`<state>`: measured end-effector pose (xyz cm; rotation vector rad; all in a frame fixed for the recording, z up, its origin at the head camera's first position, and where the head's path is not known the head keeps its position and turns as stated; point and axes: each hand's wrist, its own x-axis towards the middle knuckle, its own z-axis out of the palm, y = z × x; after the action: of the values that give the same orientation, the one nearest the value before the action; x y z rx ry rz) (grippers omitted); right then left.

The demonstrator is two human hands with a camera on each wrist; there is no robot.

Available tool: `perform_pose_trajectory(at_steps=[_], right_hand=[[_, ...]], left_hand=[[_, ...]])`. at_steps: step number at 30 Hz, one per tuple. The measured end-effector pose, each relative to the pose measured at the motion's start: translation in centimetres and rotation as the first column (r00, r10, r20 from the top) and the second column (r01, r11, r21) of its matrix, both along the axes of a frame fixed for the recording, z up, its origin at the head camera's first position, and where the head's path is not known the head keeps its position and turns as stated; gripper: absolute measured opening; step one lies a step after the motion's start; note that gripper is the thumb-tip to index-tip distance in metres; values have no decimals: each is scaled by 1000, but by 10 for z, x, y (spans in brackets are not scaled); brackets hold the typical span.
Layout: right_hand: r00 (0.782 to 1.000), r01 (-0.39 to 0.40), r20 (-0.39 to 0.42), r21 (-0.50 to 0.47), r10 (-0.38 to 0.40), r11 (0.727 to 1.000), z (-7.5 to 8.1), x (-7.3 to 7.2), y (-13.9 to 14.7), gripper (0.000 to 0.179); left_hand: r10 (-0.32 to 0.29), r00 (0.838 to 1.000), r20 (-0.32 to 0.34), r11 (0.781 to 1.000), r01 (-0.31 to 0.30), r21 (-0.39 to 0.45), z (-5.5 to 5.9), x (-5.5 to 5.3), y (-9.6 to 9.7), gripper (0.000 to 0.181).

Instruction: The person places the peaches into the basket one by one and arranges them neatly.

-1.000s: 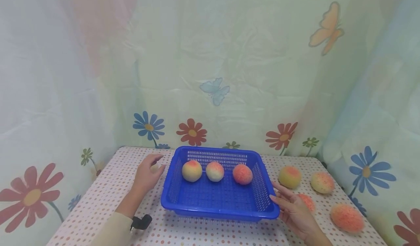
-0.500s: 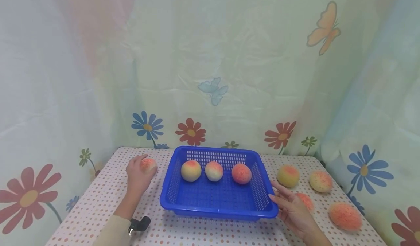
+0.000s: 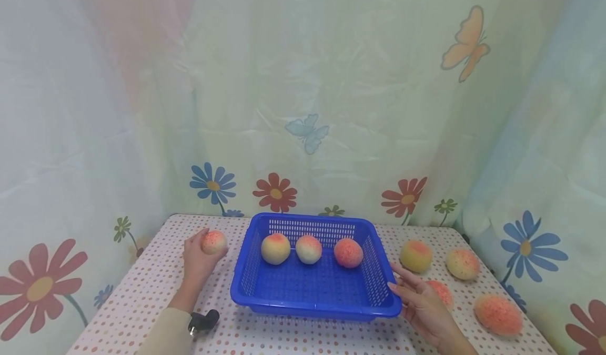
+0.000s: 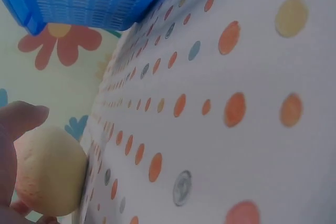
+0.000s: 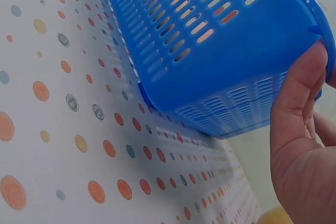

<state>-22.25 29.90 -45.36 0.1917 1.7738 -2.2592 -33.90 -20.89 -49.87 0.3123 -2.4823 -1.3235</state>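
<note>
peach (image 3: 214, 243) with a red-speckled top, in the grasp of the left hand (image 3: 197, 260), to the left of a blue basket (image 3: 307, 287). nearest the viewer, a pale sleeve (image 3: 165, 333) covers the left forearm, with a black device (image 3: 204, 321) at its cuff. on the right side of the spotted tablecloth (image 3: 284, 339) rests a large coral fruit (image 3: 499, 314). the right hand (image 3: 428, 307) holds the basket at its right wall, thumb and forefinger parted; as the right wrist view shows, the thumb tip meets the rim and other fingers lie behind it. just beyond this hand, and partly hidden by it, is a smaller coral fruit (image 3: 441, 292). farther off, the left fingers are curled, parted only by the width of the peach: they curve along its left side, while the thumb lies along its near side. in the left wrist view its underside is close to the cloth; contact cannot be told. at similar depth, a yellow fruit (image 3: 275, 249), a cream fruit (image 3: 309, 250) and a red fruit (image 3: 349, 253) stand in a row, apart, inside the basket. outside, to its right, are a yellow-green fruit (image 3: 416, 255) and a speckled fruit (image 3: 463, 264). farthest, a curtain (image 3: 360, 150) bears printed flowers and butterflies.
</note>
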Motion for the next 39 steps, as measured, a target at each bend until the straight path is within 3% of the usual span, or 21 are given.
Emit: perform_pose_trajectory(at_steps=[9,26,39], right_hand=[[1000,-2,-2,-11,2,1000,1,1,-1,67],[1000,-9,-7,-17,8,1000,1,1,0,69],[1000,-4,1,-19,4,1000,0,0,0,68]], left_hand=[[-3,1000,3,1000,3,28,-3,-5,-4,83],[-17,999,43,999,16,44,-1,-4,-8,80],[-18,999,31,998,16,57,-4,-4,-10,78]])
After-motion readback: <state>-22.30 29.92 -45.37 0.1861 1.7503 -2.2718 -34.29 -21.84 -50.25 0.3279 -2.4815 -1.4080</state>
